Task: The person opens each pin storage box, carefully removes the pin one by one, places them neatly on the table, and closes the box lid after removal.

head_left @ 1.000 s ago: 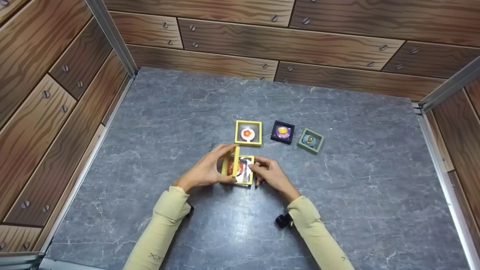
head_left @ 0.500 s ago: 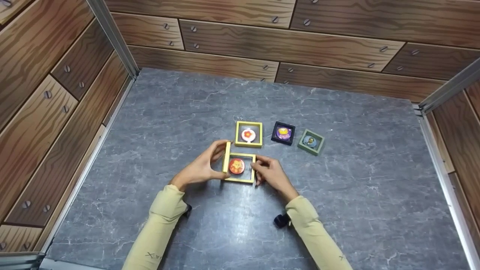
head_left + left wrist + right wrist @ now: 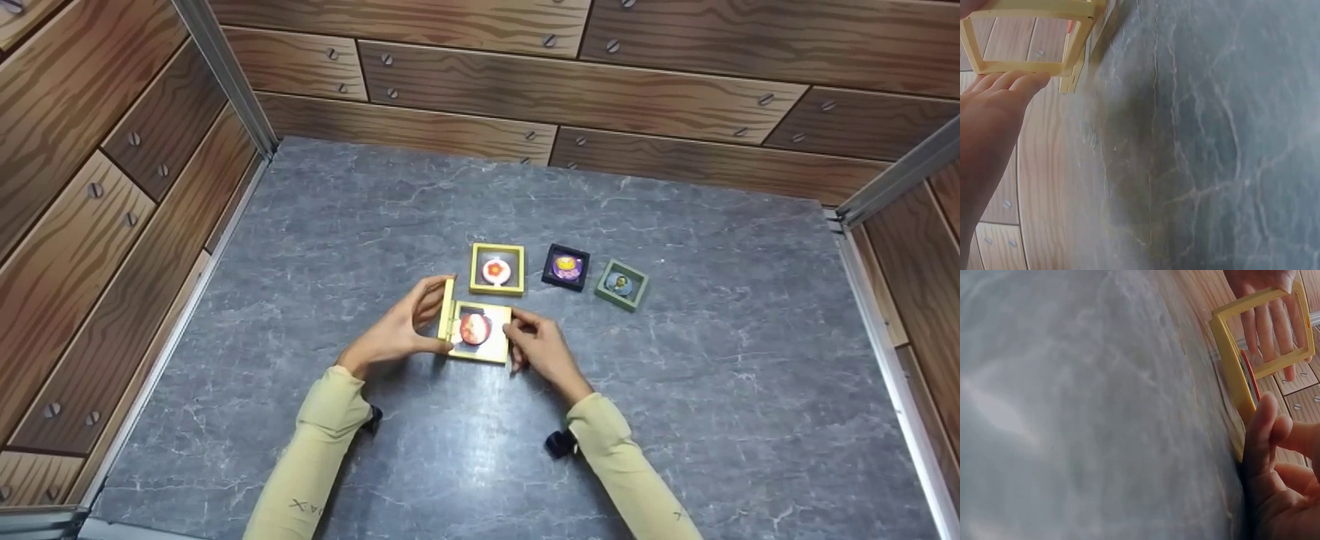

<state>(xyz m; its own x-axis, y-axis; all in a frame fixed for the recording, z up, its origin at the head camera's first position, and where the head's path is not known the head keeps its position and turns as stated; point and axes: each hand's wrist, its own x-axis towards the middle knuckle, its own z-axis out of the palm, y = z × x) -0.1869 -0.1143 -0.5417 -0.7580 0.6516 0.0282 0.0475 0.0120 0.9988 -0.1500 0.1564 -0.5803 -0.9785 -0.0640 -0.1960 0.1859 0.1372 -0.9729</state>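
A hinged yellow display frame (image 3: 491, 358) lies unfolded in front of me, its left half (image 3: 446, 309) standing nearly upright. My left hand (image 3: 394, 334) grips that raised half between thumb and fingers; the right wrist view shows the fingers (image 3: 1264, 326) through its window. On the flat half sits a round red badge (image 3: 474, 329), partly washed out by glare. My right hand (image 3: 546, 351) pinches the flat half's right edge with thumb and fingertips. In the left wrist view, the yellow frame (image 3: 1022, 66) shows only in part at the top left.
Behind the hands stands another yellow frame (image 3: 497, 290) with a white-and-red flower badge. To its right are a black frame (image 3: 566, 283) with a purple badge and a green frame (image 3: 621, 300). Wood-patterned walls (image 3: 450, 71) border the grey marbled table (image 3: 712, 337).
My left hand has swung the raised half leftward, away from the flat half, uncovering the red badge. My right hand has stayed at the frame's right edge.
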